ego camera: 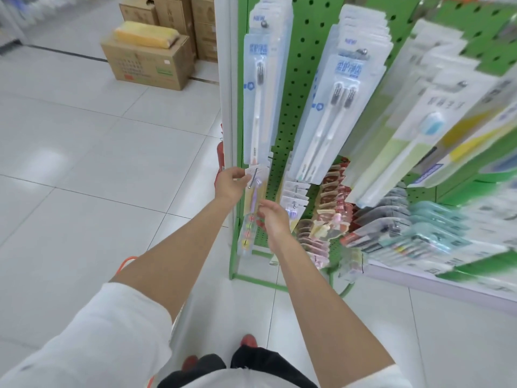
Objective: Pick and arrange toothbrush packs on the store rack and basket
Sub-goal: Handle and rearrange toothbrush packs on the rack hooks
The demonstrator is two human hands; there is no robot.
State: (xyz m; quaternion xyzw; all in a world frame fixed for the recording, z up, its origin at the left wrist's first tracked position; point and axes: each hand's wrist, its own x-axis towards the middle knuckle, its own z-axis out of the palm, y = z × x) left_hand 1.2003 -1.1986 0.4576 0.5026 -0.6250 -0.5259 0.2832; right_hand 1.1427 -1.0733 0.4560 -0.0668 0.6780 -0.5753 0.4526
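L hand [230, 184] pinches the top-left corner of a purple toothbrush pack [253, 201], thumb + fingers tight on the card, w/ the metal hook [254, 177] right at its fingertips. Pack hangs down from that grip, against the green pegboard rack [303, 88]. R hand [274, 218] sits below + right of the grip, fingers bent at pack's right edge; can't tell if it holds. Taller packs [258, 99] hang just above the grip, more small packs [295, 196] just right of R hand
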